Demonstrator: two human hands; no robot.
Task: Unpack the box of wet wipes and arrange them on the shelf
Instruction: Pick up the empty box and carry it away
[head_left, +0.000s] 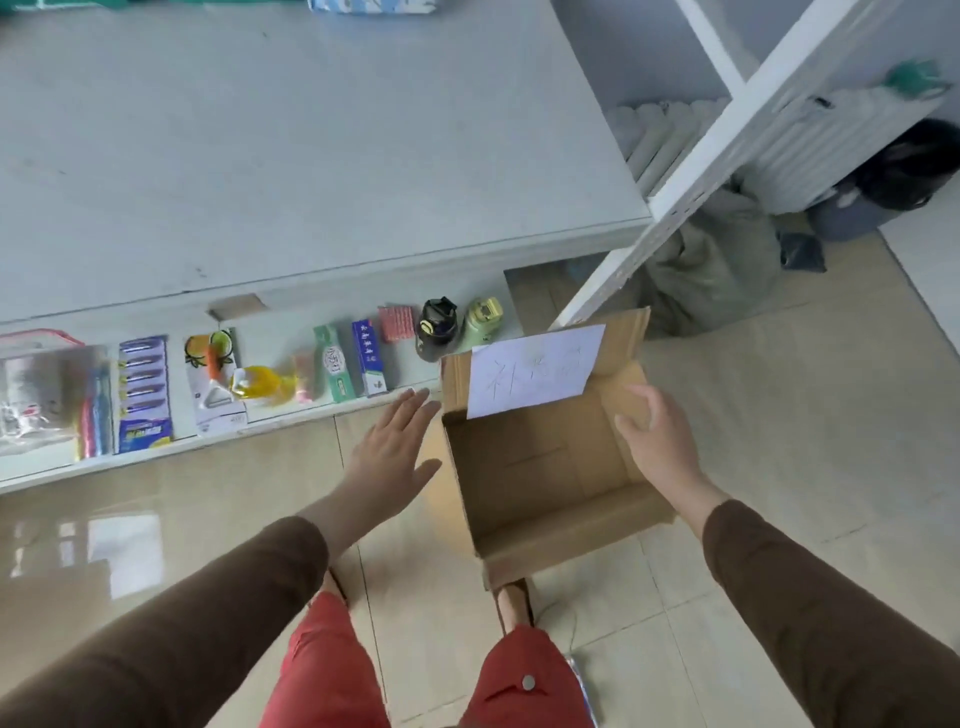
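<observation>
Where the tiled floor meets the low shelf's (291, 415) front edge stands one brown cardboard box (545, 467), flaps open, nothing visible inside, one white handwritten sheet (535, 371) on its far flap. Left hand (395, 447) hovers flat, fingers straight, beside the box's left wall; right hand (654, 436) curls over its right wall. Shelf row: two toothpaste cartons (353, 366), two bottles (457, 325).

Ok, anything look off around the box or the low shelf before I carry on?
The cardboard box on the floor shows no wet wipes inside, only bare cardboard. A white sheet of paper lies askew over its far flap. On the low shelf, the yellow bottle lies on its side.
</observation>
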